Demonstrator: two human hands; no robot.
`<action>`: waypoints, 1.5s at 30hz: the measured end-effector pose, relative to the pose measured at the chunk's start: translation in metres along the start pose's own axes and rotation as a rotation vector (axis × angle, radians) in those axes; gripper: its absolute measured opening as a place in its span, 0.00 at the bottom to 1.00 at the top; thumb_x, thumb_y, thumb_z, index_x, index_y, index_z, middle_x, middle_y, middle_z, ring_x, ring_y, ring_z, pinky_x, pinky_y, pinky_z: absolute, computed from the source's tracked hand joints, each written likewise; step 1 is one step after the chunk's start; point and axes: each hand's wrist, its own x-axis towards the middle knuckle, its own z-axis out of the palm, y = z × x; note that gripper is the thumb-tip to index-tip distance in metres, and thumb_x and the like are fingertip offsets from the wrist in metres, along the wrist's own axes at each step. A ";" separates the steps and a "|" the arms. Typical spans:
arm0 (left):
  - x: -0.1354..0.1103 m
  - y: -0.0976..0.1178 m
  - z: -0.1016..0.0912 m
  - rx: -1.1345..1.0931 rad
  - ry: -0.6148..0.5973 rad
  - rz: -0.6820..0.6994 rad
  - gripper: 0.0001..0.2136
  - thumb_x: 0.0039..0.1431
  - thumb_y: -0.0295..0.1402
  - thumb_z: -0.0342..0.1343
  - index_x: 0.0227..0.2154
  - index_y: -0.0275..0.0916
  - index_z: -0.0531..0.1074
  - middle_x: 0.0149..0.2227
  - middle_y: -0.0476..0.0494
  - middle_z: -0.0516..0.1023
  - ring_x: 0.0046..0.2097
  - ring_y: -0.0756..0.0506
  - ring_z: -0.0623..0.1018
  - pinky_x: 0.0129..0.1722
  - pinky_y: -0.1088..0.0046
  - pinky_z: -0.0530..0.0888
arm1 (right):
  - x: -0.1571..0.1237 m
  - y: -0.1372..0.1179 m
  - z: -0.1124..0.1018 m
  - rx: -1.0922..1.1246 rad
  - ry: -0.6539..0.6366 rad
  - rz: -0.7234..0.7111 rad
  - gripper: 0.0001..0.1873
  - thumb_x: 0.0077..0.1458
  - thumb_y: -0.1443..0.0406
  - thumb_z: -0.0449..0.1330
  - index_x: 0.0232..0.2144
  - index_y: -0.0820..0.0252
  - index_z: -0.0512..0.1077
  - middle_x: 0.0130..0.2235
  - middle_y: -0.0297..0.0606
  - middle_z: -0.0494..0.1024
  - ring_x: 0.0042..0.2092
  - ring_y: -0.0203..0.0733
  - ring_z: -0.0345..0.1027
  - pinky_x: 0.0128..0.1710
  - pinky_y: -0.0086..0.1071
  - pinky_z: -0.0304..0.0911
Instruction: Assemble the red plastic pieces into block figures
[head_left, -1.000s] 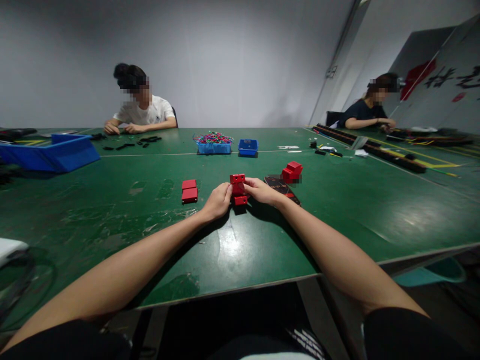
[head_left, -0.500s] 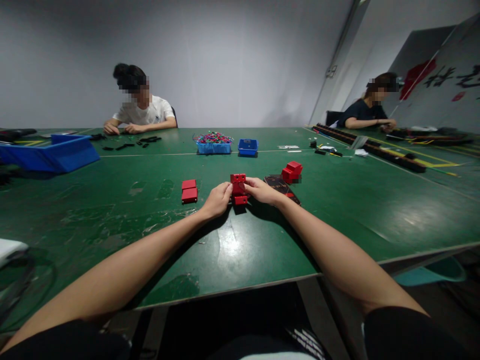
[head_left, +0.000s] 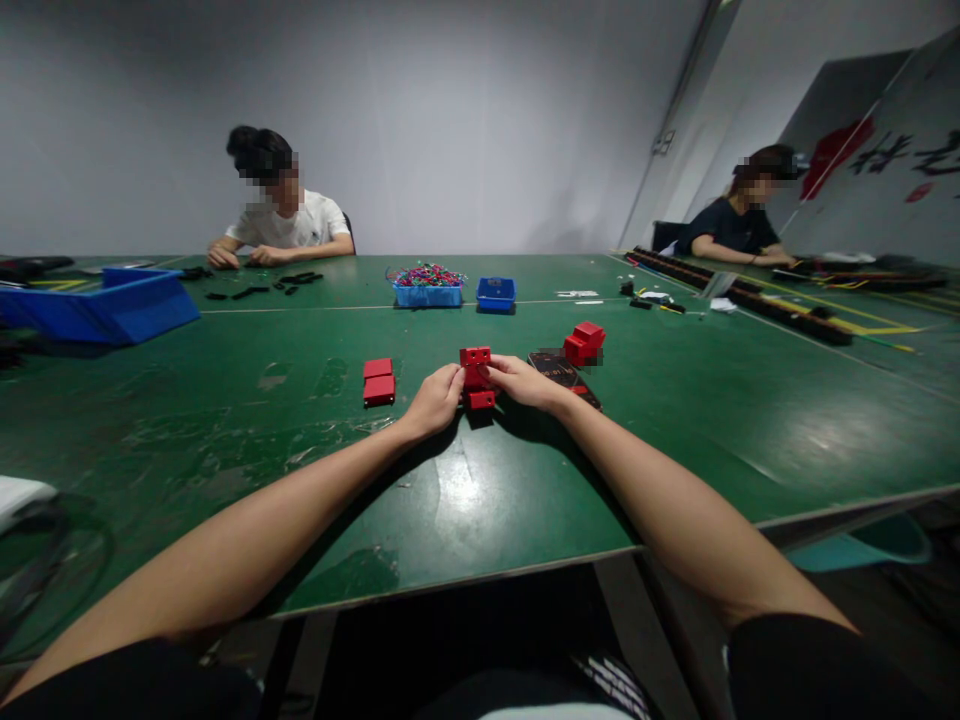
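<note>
Two forearms (head_left: 300, 510) converge forward over the green surface (head_left: 517, 490), left hand (head_left: 435, 402) and right hand (head_left: 526, 384) both clasping one red block assembly (head_left: 475, 372) between them; whether it touches the surface is unclear.

Smooth, plastic-looking red block (head_left: 475, 371), glossy green tabletop (head_left: 675, 400), plastic large blue bin (head_left: 161, 300)

Most fingers of the left hand (head_left: 437, 402) and the right hand (head_left: 523, 382) are hidden by the hands themselves and the red block (head_left: 475, 368). Right of the block, the right hand covers part of the phone (head_left: 559, 370), too small to read clearly. Far left of the block, the view's edge cuts off the blue bin (head_left: 112, 305). Beyond the block, the bits (head_left: 427, 275) heaped in the tray (head_left: 427, 297) are too small to tell apart.
</note>
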 end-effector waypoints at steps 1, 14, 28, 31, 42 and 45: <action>0.000 0.000 0.000 -0.002 0.000 0.001 0.16 0.67 0.38 0.38 0.34 0.37 0.69 0.36 0.41 0.76 0.38 0.44 0.74 0.41 0.67 0.70 | 0.000 -0.001 0.000 -0.017 0.008 0.002 0.21 0.55 0.51 0.59 0.40 0.63 0.72 0.37 0.37 0.77 0.36 0.37 0.69 0.40 0.31 0.65; -0.001 0.000 0.000 -0.015 -0.001 0.009 0.17 0.67 0.38 0.37 0.36 0.37 0.69 0.37 0.40 0.76 0.39 0.44 0.74 0.43 0.66 0.70 | 0.000 0.001 0.001 -0.037 0.033 0.004 0.21 0.55 0.51 0.58 0.41 0.62 0.72 0.38 0.37 0.77 0.35 0.37 0.69 0.37 0.30 0.65; 0.000 0.000 0.001 0.027 0.005 0.007 0.16 0.67 0.38 0.37 0.34 0.37 0.68 0.36 0.40 0.75 0.37 0.44 0.73 0.40 0.66 0.69 | -0.001 0.000 0.003 0.002 0.007 -0.029 0.26 0.55 0.48 0.59 0.45 0.62 0.71 0.41 0.38 0.77 0.40 0.40 0.70 0.43 0.33 0.66; 0.000 0.001 0.000 0.030 0.004 0.001 0.16 0.67 0.38 0.37 0.34 0.37 0.68 0.35 0.41 0.75 0.37 0.44 0.73 0.41 0.66 0.69 | -0.002 -0.001 0.003 -0.013 0.009 -0.033 0.26 0.55 0.48 0.59 0.45 0.61 0.71 0.41 0.38 0.77 0.40 0.40 0.70 0.43 0.33 0.66; 0.000 0.000 -0.001 0.026 0.008 -0.002 0.17 0.67 0.39 0.36 0.34 0.38 0.68 0.35 0.42 0.75 0.38 0.45 0.73 0.42 0.67 0.69 | -0.002 -0.001 0.002 -0.023 0.015 -0.034 0.27 0.53 0.46 0.59 0.45 0.61 0.71 0.40 0.37 0.77 0.37 0.39 0.69 0.39 0.31 0.66; 0.001 0.000 -0.001 0.019 0.003 0.002 0.17 0.67 0.39 0.36 0.35 0.37 0.68 0.36 0.41 0.75 0.38 0.44 0.73 0.43 0.66 0.69 | -0.001 0.000 0.001 -0.040 0.019 -0.033 0.27 0.54 0.47 0.59 0.46 0.62 0.70 0.39 0.36 0.76 0.35 0.36 0.67 0.36 0.29 0.64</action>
